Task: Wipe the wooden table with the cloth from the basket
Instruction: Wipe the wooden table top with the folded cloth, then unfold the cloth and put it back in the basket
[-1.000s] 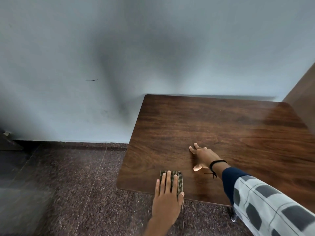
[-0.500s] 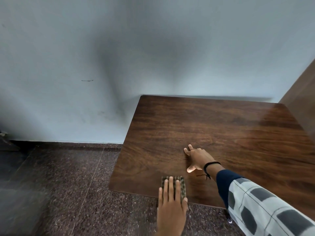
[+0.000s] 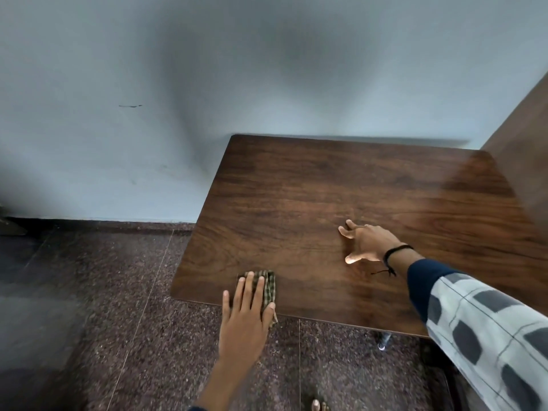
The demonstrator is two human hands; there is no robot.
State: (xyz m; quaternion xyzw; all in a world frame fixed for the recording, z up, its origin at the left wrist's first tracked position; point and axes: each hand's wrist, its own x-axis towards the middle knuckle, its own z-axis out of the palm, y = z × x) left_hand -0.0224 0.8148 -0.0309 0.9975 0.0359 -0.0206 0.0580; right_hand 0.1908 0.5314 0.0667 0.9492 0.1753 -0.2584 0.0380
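Note:
A dark wooden table (image 3: pixel 341 188) stands against a pale wall. A folded checked cloth (image 3: pixel 268 287) lies at the table's near edge, toward the left corner, with a bit of it hanging over the edge. My left hand (image 3: pixel 246 318) presses flat on the cloth with straight fingers. My right hand (image 3: pixel 366 243) rests on the bare tabletop near the middle, fingers spread, with a black band on the wrist. No basket is in view.
A speckled dark stone floor (image 3: pixel 103 307) lies left of and in front of the table. A brown panel (image 3: pixel 522 137) rises at the right edge. A table leg foot (image 3: pixel 384 341) shows under the near edge. Toes (image 3: pixel 318 406) show at the bottom.
My left hand has slid the cloth leftward along the near edge of the table. My right hand has stayed in place on the tabletop.

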